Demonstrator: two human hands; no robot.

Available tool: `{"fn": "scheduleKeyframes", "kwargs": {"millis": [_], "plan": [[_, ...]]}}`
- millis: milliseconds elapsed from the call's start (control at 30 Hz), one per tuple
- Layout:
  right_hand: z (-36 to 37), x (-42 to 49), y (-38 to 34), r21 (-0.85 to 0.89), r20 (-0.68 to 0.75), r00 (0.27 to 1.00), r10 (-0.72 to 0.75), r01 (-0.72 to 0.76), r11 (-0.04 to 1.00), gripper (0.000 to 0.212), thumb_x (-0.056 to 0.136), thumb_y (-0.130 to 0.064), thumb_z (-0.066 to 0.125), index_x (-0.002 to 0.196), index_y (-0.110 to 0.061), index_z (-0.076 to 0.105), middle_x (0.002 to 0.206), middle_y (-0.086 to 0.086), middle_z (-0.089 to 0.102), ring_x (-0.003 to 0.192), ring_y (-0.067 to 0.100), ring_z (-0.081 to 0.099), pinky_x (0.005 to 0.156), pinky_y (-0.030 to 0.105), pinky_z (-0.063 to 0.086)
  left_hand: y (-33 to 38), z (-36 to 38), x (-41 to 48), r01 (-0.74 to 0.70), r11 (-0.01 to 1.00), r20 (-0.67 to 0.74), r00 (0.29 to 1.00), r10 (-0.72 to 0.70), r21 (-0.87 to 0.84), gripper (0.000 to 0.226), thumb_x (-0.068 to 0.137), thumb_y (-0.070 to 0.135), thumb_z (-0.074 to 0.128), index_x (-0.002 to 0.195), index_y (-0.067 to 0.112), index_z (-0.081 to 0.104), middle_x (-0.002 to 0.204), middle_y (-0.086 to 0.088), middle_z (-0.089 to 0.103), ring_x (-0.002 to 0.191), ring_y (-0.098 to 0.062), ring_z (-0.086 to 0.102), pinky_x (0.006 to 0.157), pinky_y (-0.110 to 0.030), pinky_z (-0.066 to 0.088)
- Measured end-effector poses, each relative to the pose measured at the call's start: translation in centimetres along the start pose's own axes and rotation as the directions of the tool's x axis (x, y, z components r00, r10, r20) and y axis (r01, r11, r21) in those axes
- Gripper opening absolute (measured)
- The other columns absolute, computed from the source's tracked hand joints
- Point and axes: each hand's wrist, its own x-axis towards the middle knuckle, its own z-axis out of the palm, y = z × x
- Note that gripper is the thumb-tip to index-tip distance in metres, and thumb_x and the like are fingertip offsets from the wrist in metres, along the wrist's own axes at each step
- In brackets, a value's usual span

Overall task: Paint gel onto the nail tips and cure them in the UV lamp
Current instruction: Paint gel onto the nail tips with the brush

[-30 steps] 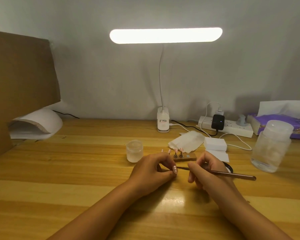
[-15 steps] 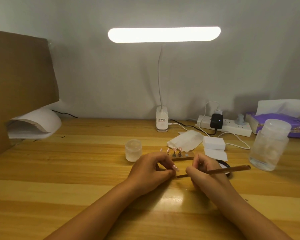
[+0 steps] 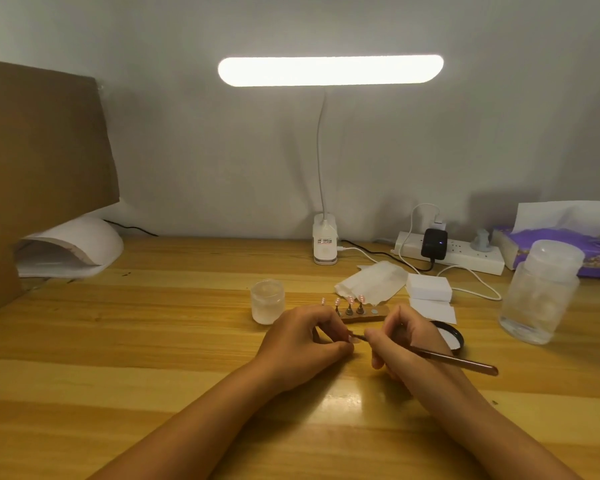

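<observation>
Two hands at frame centre, low over desk [image 3: 146, 344]. Left hand [image 3: 302, 341] fingers curled, thumb and forefinger pinching one nail tip [image 3: 354, 339]. Right hand [image 3: 406, 344] grips brush [image 3: 458, 362]; bristle end meets held tip, handle runs toward lower right. Four more tips on stand [image 3: 364, 317] just behind hands. Frosted jar [image 3: 267, 301] left of stand. UV lamp [image 3: 73, 247] at far left, mid-height, well apart from hands.
</observation>
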Motion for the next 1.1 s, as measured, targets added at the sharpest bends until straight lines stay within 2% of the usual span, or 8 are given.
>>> {"fn": "scheduleKeyframes", "kwargs": {"millis": [100,200,467,567,767,867,967,1100], "plan": [[-0.12,-0.06,0.11,0.025,0.000,1.000,0.021,-0.021,0.999,0.012,0.089,-0.015,0.063,0.084,-0.006,0.055,0.054,0.001,0.062,0.044,0.000,0.052,0.044,0.013,0.039,0.02,-0.03,-0.01,0.003,1.000,0.010,1.000,-0.003,0.000,0.015,0.079,0.028,0.080,0.079,0.037,0.068,0.080,0.018,0.069,0.066,0.008,0.057,0.060,-0.014,0.040],[-0.12,-0.01,0.02,0.027,-0.037,0.999,-0.006,0.007,1.000,0.017,0.091,-0.025,0.064,0.087,-0.011,0.055,0.062,0.001,0.068,0.050,0.000,0.056,0.051,0.017,0.042,-0.04,-0.05,0.01,0.002,1.000,0.004,1.000,-0.002,0.008,0.016,0.080,0.027,0.080,0.078,0.037,0.068,0.078,0.019,0.068,0.066,0.009,0.057,0.058,-0.010,0.038],[-0.09,-0.06,0.00,0.013,-0.030,1.000,-0.009,0.010,1.000,0.018,0.089,-0.026,0.065,0.085,-0.011,0.056,0.061,0.000,0.067,0.050,0.000,0.056,0.050,0.015,0.041,-0.03,0.00,0.00,-0.001,1.000,0.004,1.000,0.001,-0.025,0.011,0.081,0.025,0.079,0.084,0.033,0.073,0.083,0.017,0.071,0.065,0.009,0.056,0.060,-0.013,0.038],[0.04,-0.04,0.04,0.021,-0.024,1.000,-0.009,0.009,1.000,0.020,0.082,-0.023,0.067,0.082,-0.006,0.056,0.052,-0.001,0.059,0.044,0.001,0.052,0.044,0.013,0.040,-0.02,0.05,-0.05,-0.024,1.000,0.001,1.000,0.024,-0.019,0.009,0.083,0.025,0.077,0.089,0.032,0.075,0.089,0.017,0.072,0.068,0.012,0.056,0.060,-0.009,0.037],[-0.15,-0.06,0.15,0.075,-0.046,0.998,-0.040,0.043,0.996,0.017,0.088,-0.022,0.068,0.087,-0.011,0.056,0.065,0.002,0.066,0.055,0.003,0.059,0.051,0.014,0.045,-0.13,0.11,-0.12,-0.044,0.999,0.010,0.999,0.044,-0.002,0.008,0.086,0.027,0.073,0.093,0.030,0.075,0.093,0.019,0.069,0.069,0.016,0.053,0.059,-0.005,0.035],[0.09,0.09,0.26,-0.028,-0.025,0.998,-0.054,0.054,0.998,0.018,0.083,-0.020,0.070,0.082,-0.010,0.055,0.063,0.007,0.058,0.055,0.006,0.052,0.052,0.020,0.043,-0.10,0.20,-0.12,-0.057,0.998,0.002,0.998,0.057,-0.005,0.012,0.085,0.026,0.075,0.090,0.036,0.073,0.092,0.018,0.066,0.068,0.015,0.054,0.060,-0.004,0.036],[-0.07,0.25,0.63,-0.036,-0.051,0.996,-0.077,0.076,0.996,0.019,0.082,-0.016,0.070,0.079,-0.006,0.055,0.059,-0.001,0.050,0.050,0.001,0.042,0.046,0.013,0.035,-0.22,0.16,-0.13,-0.054,0.999,0.003,0.999,0.054,0.000,0.011,0.084,0.029,0.075,0.089,0.039,0.073,0.092,0.016,0.066,0.067,0.013,0.054,0.059,-0.005,0.036],[0.02,0.16,0.50,0.016,-0.023,0.997,-0.073,0.073,0.997,0.016,0.086,-0.020,0.069,0.084,-0.011,0.055,0.063,0.002,0.062,0.055,0.004,0.057,0.052,0.015,0.047,-0.19,0.11,-0.11,-0.045,0.999,0.005,0.999,0.045,-0.004,0.014,0.084,0.028,0.076,0.088,0.041,0.072,0.091,0.018,0.066,0.068,0.012,0.055,0.060,-0.007,0.036]]}}
